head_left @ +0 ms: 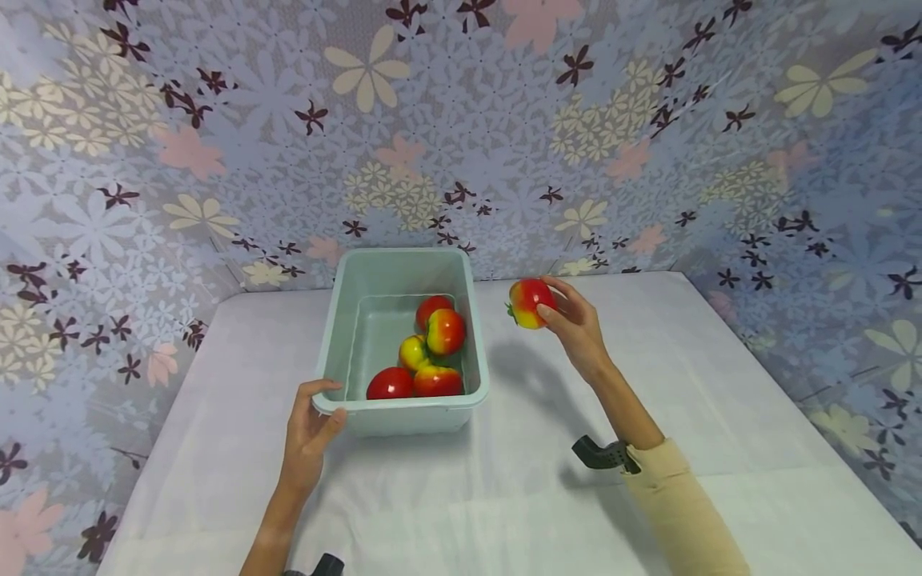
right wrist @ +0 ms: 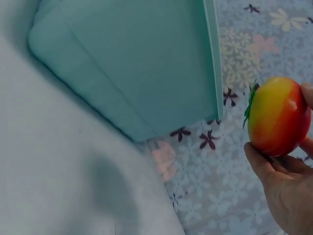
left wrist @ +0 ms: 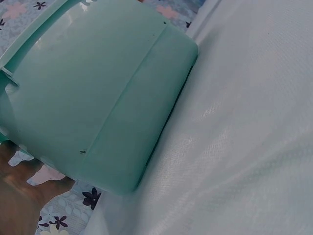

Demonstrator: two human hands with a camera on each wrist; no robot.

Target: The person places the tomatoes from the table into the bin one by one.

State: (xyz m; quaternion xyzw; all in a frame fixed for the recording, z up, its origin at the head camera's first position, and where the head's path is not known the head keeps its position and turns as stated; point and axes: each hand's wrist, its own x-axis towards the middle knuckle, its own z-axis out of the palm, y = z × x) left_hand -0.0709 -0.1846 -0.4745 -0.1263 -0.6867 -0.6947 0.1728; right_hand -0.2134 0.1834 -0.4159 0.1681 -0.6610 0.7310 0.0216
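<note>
My right hand [head_left: 579, 330] holds a red-and-yellow tomato [head_left: 530, 302] between thumb and fingers, in the air to the right of a pale green plastic bin [head_left: 403, 418]. Green leaves at the tomato's stem end point left, toward the bin; the right wrist view shows them too, on the tomato [right wrist: 278, 116]. At the bin's near left corner, my left hand [head_left: 306, 436] grips the rim, fingers over the edge and thumb on the near side. Inside the bin lie several red and yellow tomatoes [head_left: 446, 331], gathered at its right and near sides.
The bin stands on a table with a white cloth [head_left: 519, 496], close to the back edge. Flower-patterned fabric [head_left: 461, 144] hangs behind the table and along both sides. A dark wrist camera mount [head_left: 601, 454] sits on my right forearm.
</note>
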